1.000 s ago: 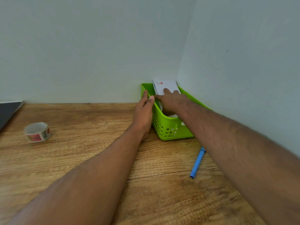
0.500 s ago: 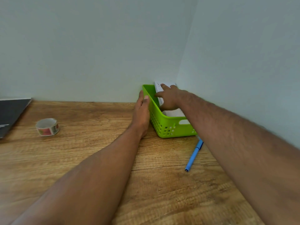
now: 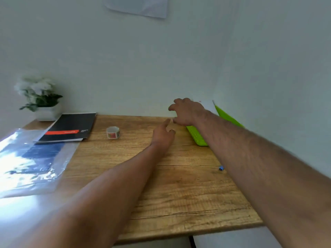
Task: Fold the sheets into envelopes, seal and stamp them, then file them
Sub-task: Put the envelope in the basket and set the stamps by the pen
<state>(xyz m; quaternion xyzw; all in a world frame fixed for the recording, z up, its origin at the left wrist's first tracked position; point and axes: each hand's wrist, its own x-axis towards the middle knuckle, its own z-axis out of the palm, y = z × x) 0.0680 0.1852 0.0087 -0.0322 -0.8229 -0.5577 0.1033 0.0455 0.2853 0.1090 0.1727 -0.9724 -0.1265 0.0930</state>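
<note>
— What have you got on the desk from where you sit?

— I see a wooden table [image 3: 179, 194] pushed into a corner. The green basket [image 3: 197, 138] sits at the back right, against the side wall, and my right forearm crosses in front of most of it. A white envelope [image 3: 208, 104] stands inside it, leaning toward the back; only its top corner shows behind my hand, with a small reddish mark near the edge.

— And the hands?

— My right hand [image 3: 186, 111] hangs in the air above the basket's left end, fingers loosely curled and apart, holding nothing. My left hand [image 3: 163, 135] is low over the table just left of the basket, fingers relaxed, the forefinger stretched forward — I can't tell whether it touches the wood. Neither hand touches the basket as far as I can see.

— Anything else?

— A roll of stamps [image 3: 112, 132] stands on the table, well left of the hands. A blue pen [image 3: 221, 168] peeks out beside my right forearm, mostly hidden. At the far left lie a black folder [image 3: 69, 127] with a red stripe, a glaring clear plastic sleeve [image 3: 30, 163] overlapping its near edge, and a blurred potted plant [image 3: 41, 99] in the corner.
</note>
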